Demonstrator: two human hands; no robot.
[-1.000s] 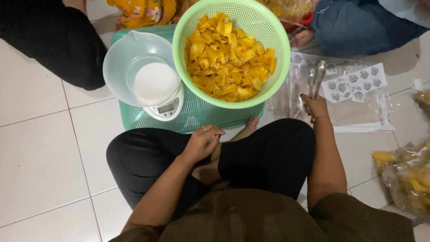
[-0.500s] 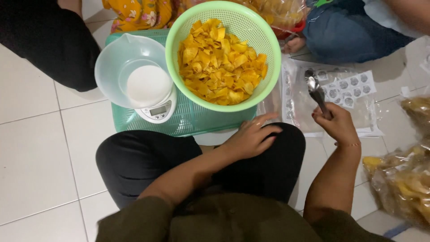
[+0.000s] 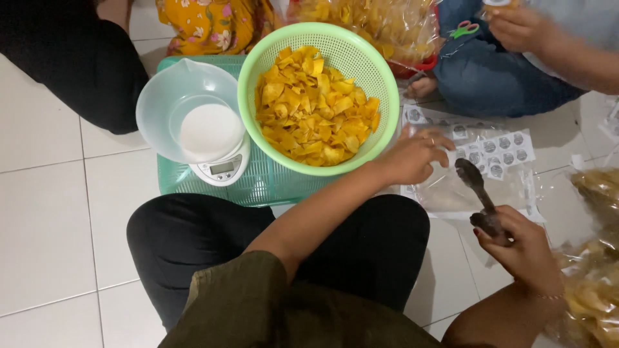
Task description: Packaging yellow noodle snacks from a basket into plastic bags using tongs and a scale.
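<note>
My left hand [image 3: 409, 158] reaches across my lap, its fingertips resting on a stack of clear plastic bags [image 3: 451, 193] on the floor, beside a sheet of round stickers [image 3: 506, 151]. My right hand [image 3: 519, 248] grips metal tongs [image 3: 474, 183] by the handle, their tip pointing up over the bags. Just left of my left hand stands a green mesh basket [image 3: 255, 71] full of yellow chips [image 3: 316, 109].
A white bowl [image 3: 161, 109] sits on a small kitchen scale [image 3: 222, 169] on a teal tray [image 3: 271, 187]. Filled chip bags [image 3: 593, 270] lie at the right. Another person's hand [image 3: 522, 26] and jeans-clad knee [image 3: 490, 77] are at the top right, a black-clothed leg [image 3: 71, 58] top left.
My left hand moved from my lap out to the right onto the plastic bags. My right hand with the tongs came down and nearer to me.
</note>
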